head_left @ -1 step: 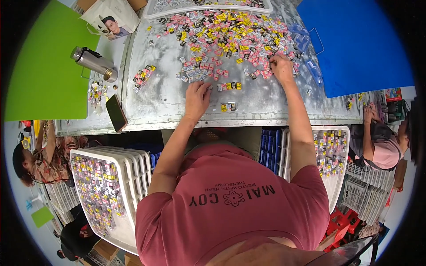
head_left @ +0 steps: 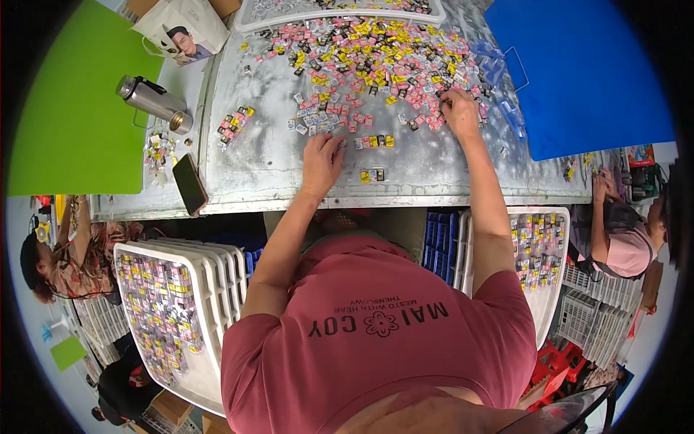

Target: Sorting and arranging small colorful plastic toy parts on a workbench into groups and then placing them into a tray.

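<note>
My left hand [head_left: 322, 160] rests on the metal table, fingers curled and closed around a small pale piece at their tips, mostly hidden. Just right of it lies a short row of small tile-like pieces [head_left: 374, 142] in pink, black and yellow. Nearer the table edge is a shorter row [head_left: 372, 175]. Beyond the left hand sits a cluster of pale blue-white pieces [head_left: 312, 120]. My right hand [head_left: 461, 114] reaches to the near right edge of a large mixed heap [head_left: 383, 61]; its fingers are pinched at a small dark piece, partly covered.
A white tray [head_left: 340, 22] stands beyond the heap. On the left are a phone [head_left: 189, 184], a steel flask [head_left: 148, 96], a bag [head_left: 181, 32] and a small group of pieces [head_left: 235, 126]. A blue board [head_left: 578, 79] flanks the right. Stacked trays [head_left: 206, 289] stand beside me; co-workers sit both sides.
</note>
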`<state>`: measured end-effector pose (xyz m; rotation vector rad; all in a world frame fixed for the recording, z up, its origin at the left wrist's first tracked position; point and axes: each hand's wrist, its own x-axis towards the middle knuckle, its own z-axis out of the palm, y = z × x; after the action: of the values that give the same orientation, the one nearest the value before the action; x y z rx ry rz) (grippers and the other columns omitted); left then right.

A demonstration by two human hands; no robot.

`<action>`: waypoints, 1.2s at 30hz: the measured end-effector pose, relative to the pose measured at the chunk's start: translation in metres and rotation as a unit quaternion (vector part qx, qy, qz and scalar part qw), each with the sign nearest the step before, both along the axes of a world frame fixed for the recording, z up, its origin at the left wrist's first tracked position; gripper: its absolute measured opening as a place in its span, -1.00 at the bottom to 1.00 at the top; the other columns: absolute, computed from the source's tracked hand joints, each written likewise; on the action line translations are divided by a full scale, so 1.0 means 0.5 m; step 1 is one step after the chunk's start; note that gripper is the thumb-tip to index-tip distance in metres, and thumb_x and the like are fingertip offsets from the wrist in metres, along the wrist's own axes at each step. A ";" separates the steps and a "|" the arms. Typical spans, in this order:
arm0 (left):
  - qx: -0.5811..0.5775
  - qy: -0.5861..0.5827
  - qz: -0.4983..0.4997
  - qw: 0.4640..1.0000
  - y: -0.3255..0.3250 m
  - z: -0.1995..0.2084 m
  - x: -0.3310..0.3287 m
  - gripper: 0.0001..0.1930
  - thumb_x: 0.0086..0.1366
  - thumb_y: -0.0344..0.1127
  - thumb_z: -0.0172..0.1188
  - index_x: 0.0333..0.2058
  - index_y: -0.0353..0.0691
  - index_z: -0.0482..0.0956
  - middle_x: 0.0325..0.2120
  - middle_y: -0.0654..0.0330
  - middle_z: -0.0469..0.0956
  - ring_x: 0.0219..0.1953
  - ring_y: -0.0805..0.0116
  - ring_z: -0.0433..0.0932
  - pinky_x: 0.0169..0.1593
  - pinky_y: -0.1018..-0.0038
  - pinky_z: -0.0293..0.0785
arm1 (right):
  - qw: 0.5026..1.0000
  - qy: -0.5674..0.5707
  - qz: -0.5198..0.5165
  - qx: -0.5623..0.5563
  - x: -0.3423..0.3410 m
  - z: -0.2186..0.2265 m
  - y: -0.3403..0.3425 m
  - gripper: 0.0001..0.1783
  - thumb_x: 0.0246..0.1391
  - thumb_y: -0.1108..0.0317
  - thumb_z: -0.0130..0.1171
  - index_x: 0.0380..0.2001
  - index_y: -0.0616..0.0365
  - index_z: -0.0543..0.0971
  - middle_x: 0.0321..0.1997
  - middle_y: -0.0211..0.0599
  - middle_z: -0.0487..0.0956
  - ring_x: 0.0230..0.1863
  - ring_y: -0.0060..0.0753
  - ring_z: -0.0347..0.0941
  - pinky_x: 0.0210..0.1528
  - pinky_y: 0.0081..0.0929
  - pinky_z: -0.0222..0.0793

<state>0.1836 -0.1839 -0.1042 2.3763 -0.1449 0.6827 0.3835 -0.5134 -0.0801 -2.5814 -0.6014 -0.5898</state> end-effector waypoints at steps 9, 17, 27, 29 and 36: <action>0.016 0.009 0.003 1.000 -0.001 -0.003 0.001 -0.67 0.13 -0.37 0.38 -0.08 -0.19 0.67 -0.21 0.12 0.55 -0.11 0.04 0.49 -0.04 0.16 0.41 | 0.974 0.114 0.175 0.089 -0.189 0.037 0.084 -0.68 -0.09 0.54 0.32 -0.17 0.18 0.67 -0.13 -0.15 0.66 -0.11 -0.03 0.59 -0.03 -0.26 0.53; 0.035 0.028 -0.006 0.999 -0.002 0.009 -0.005 -0.60 0.10 -0.38 0.41 -0.03 -0.20 0.68 -0.20 0.10 0.56 -0.10 0.03 0.51 -0.02 0.18 0.45 | 0.947 0.229 0.171 0.145 -0.223 0.021 0.124 -0.55 -0.08 0.57 0.37 -0.03 0.19 0.65 -0.05 -0.13 0.62 -0.11 -0.13 0.59 -0.06 -0.28 0.55; 0.060 0.013 -0.029 0.998 0.011 0.011 0.015 -0.62 0.07 -0.37 0.43 -0.07 -0.20 0.70 -0.22 0.12 0.62 -0.15 0.04 0.56 -0.07 0.17 0.47 | 0.942 0.250 0.207 0.087 -0.209 0.022 0.133 -0.48 -0.04 0.55 0.36 0.08 0.17 0.62 0.05 -0.16 0.57 -0.13 -0.18 0.59 -0.03 -0.31 0.54; 0.059 0.059 -0.049 0.995 0.013 0.026 0.022 -0.60 0.08 -0.39 0.43 -0.05 -0.20 0.69 -0.18 0.09 0.62 -0.13 0.01 0.58 -0.06 0.17 0.51 | 0.937 0.274 0.196 0.091 -0.211 0.037 0.140 -0.47 -0.04 0.54 0.36 0.09 0.18 0.61 0.02 -0.15 0.57 -0.13 -0.16 0.58 -0.03 -0.29 0.53; 0.000 0.126 -0.097 0.987 0.006 0.029 0.044 -0.55 0.09 -0.39 0.45 0.01 -0.20 0.68 -0.05 0.04 0.58 -0.05 -0.01 0.61 0.03 0.21 0.57 | 0.937 0.295 0.177 0.062 -0.205 0.033 0.143 -0.43 -0.08 0.51 0.38 0.11 0.22 0.60 -0.08 -0.13 0.54 -0.10 -0.10 0.56 -0.03 -0.25 0.50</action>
<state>0.2057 -0.1809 -0.0896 2.3850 -0.2620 0.2879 0.2807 -0.4421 -0.0634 -2.2765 -0.7519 0.2567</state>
